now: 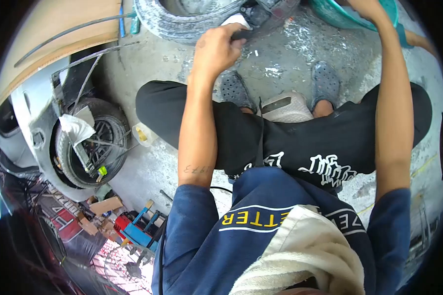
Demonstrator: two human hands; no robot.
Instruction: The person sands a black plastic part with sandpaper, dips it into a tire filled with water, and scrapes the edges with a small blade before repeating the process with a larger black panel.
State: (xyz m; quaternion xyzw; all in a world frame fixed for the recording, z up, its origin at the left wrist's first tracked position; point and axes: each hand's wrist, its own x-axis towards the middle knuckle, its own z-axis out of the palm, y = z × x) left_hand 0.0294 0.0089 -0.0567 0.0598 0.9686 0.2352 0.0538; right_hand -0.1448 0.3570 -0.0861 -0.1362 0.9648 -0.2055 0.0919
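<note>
The tire [179, 27] lies straight ahead, the basin [330, 19] to its right. A wheel [103, 129] sits off left.

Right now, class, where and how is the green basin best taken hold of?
Probably by the near rim of the green basin, coming from the seated person's side, fingers inside and thumb outside. The basin is open at the top, its thin wall curving toward the person; the right hand is already at it.

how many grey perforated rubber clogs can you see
2, both being worn. The left clog is nearer the dusty round tire; the right clog is nearer the green plastic basin.
</note>
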